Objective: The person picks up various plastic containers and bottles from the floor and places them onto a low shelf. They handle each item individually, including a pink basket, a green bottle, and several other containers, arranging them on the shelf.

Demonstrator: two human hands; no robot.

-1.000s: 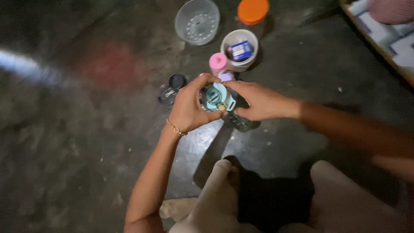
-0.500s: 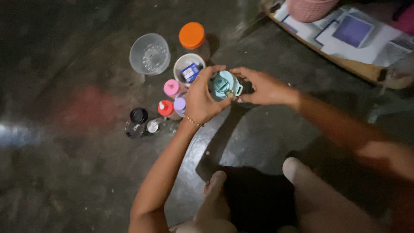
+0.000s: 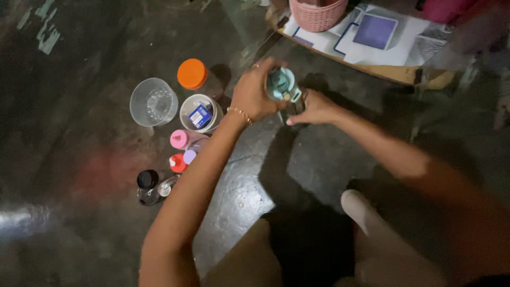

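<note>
**Both hands on a teal-lidded bottle above a dark floor**

Over the dark floor [image 3: 79, 223], in the head view, the left hand [image 3: 255, 95] wraps its fingers [image 3: 264, 68] around a teal bottle lid [image 3: 281, 85], curled tight against its side and top. A thin bracelet [image 3: 240, 114] sits at that wrist. Just right of those fingers, the right hand [image 3: 314, 108] rests low beside the bottle, its fingers [image 3: 295, 120] pressed together and pointing toward the bottle's base; whether they pinch the bottle itself I cannot tell, since the body of the bottle is dark and mostly hidden between the two hands.

Left of the left hand's fingers, well apart from the bottle, stands a cluster of containers: an orange lid [image 3: 192, 74], a clear plastic cup [image 3: 153, 102], and a white tub [image 3: 200, 113] with a small blue packet inside. Below these, nearer the forearm, lie a pink cap [image 3: 179, 139], a lilac cap [image 3: 189, 157], a red cap [image 3: 177, 163] and a black-capped small bottle [image 3: 147, 179].

Beyond the fingers, up and to the right, a pink woven basket [image 3: 317, 15] sits on a board with a purple-and-white tray [image 3: 375, 32].
</note>
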